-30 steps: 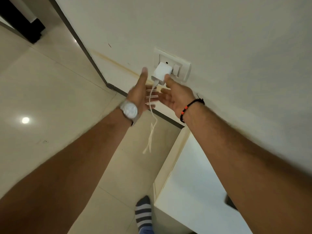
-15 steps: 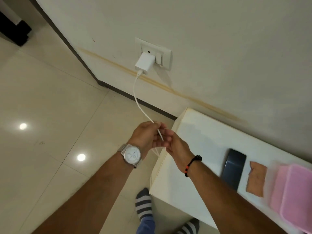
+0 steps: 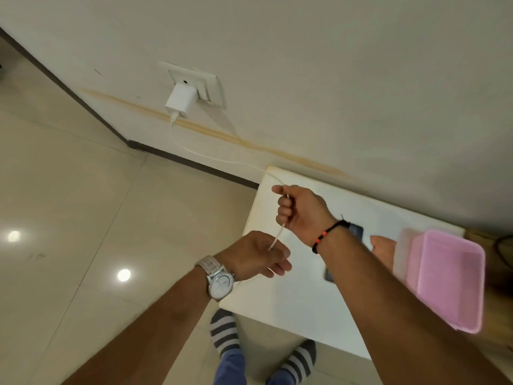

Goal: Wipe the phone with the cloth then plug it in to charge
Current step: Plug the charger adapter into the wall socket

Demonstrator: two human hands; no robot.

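A white charger [image 3: 180, 101] sits in the wall socket [image 3: 204, 83]. Its white cable [image 3: 211, 157] runs down and right to my right hand [image 3: 302, 212], which grips it in a fist above the white table [image 3: 291, 295]. Below that fist the cable passes into my left hand [image 3: 258, 254], whose fingers curl round it. The dark phone [image 3: 356, 232] lies on the table, mostly hidden behind my right forearm. A brown cloth [image 3: 384, 250] lies just right of the phone.
A pink plastic box [image 3: 455, 276] with a clear lid stands on the table's right end. My feet in striped socks [image 3: 224, 332] stand on the glossy tiled floor [image 3: 69, 204] beside the table. A dark skirting runs along the wall's foot.
Both hands left the charger at the socket and came down to the table edge. They have moved apart along the cable, the right hand now higher and over the table.
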